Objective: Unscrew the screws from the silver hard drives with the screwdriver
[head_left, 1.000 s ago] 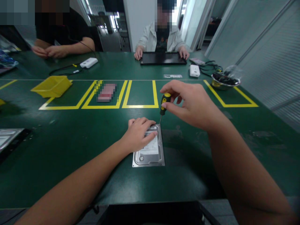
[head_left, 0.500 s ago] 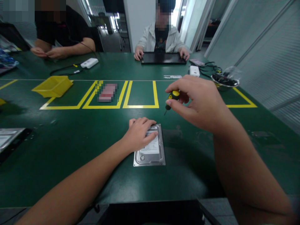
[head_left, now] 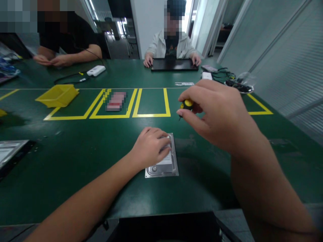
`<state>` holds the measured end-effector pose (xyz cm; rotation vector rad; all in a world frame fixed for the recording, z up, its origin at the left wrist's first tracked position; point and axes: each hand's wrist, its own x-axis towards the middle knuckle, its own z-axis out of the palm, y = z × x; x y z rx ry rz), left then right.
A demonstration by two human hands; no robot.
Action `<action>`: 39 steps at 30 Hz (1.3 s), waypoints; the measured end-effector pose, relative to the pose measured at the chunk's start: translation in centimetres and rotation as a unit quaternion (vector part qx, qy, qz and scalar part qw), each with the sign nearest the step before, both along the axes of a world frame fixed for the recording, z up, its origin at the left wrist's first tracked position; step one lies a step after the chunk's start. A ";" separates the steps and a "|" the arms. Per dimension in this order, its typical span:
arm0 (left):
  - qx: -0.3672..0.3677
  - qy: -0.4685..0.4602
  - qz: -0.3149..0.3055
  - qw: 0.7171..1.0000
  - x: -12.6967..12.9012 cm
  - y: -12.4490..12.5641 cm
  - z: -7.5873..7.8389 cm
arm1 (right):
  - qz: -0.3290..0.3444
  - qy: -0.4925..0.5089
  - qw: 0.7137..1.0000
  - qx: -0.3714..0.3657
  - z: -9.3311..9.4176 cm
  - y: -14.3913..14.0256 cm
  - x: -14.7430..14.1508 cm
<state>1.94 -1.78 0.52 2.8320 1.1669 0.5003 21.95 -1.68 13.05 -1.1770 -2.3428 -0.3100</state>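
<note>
Your right hand has lifted the screwdriver off the hard drive's far corner and drawn it up and to the right, tip now clear. Your left hand has slid further over the drive's top.

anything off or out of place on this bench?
Nothing stands out. Hard drive lies flat and square on the green table under the left hand; right hand holds a yellow-handled screwdriver clear of it. Yellow bin sits slightly askew.
</note>
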 end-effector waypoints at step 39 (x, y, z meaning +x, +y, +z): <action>-0.046 0.075 -0.045 0.995 0.6 -0.6 -0.9 | -0.195 0.005 0.966 -0.172 -14.2 0.7 4.4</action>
